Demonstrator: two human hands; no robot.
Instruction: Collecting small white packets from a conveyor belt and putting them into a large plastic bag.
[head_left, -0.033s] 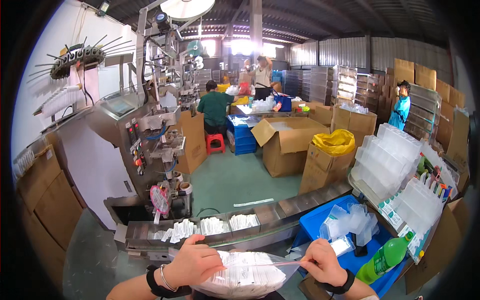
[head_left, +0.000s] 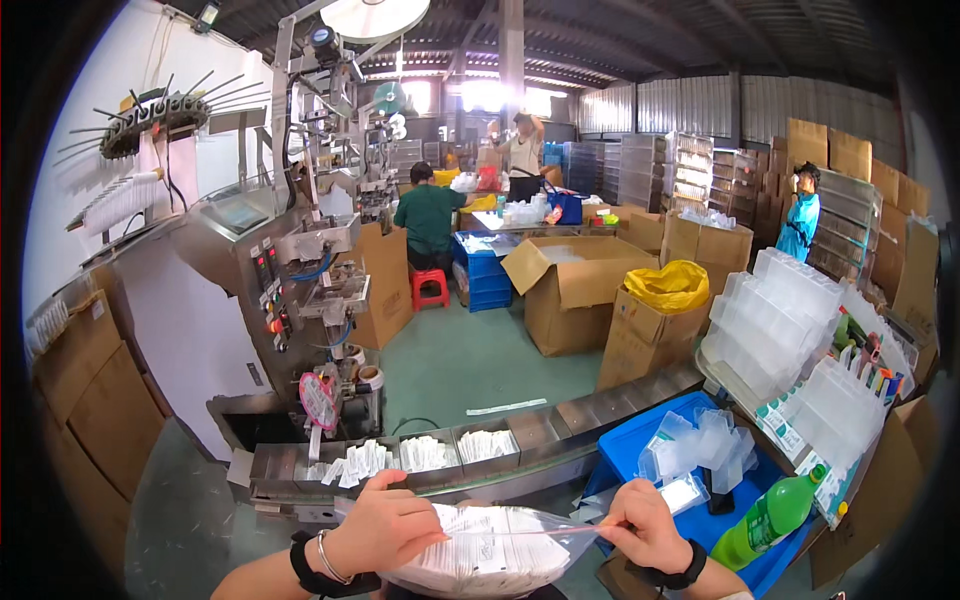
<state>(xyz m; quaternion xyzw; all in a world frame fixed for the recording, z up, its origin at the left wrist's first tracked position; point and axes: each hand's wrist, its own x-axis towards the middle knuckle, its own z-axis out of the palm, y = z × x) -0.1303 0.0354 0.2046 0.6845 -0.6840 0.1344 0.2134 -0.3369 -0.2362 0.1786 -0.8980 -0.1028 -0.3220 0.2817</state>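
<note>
A clear plastic zip bag [head_left: 575, 548], packed with small white printed packets [head_left: 490, 552], lies low in front of me. My left hand [head_left: 388, 528] is closed on the bag's top edge at its left side, with the thumb and fingers pressed together. At the other end, my right hand [head_left: 642, 528] pinches the right corner of that edge. The bag's mouth is stretched between both hands. Just beyond it, more white packets [head_left: 428, 453] sit in several compartments of a metal conveyor trough [head_left: 540, 432].
A packing machine [head_left: 235, 260] stands at the left of the trough. To the right are a blue bin [head_left: 625, 440] with clear plastic pieces, a green bottle [head_left: 770, 520] and stacked clear trays [head_left: 775, 320]. Cardboard boxes [head_left: 565, 310] and several other people are farther back.
</note>
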